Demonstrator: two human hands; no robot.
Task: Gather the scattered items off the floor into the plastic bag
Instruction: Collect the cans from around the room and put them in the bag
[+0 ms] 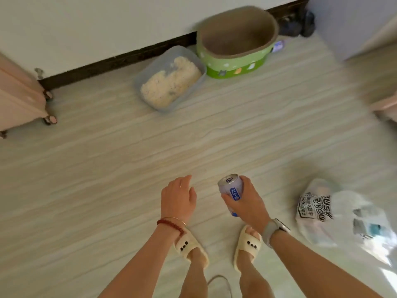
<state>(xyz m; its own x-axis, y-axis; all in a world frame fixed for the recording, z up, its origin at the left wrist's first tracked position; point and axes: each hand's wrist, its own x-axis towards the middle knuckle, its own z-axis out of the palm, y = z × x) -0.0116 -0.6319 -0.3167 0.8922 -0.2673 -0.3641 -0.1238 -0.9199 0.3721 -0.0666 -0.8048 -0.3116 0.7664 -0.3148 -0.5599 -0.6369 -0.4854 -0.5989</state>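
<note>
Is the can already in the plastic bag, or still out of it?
Out. The right hand grips the can above the floor, while the plastic bag lies apart on the floor to its right.

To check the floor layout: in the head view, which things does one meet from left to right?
Pink suitcase → grey litter tray → left hand → can in right hand → plastic bag.

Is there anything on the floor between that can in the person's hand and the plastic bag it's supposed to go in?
Nothing visible. The right hand grips the can, and the plastic bag lies on the floor to its right, with only bare floor between them. The tray and green basket sit far off by the wall.
</note>
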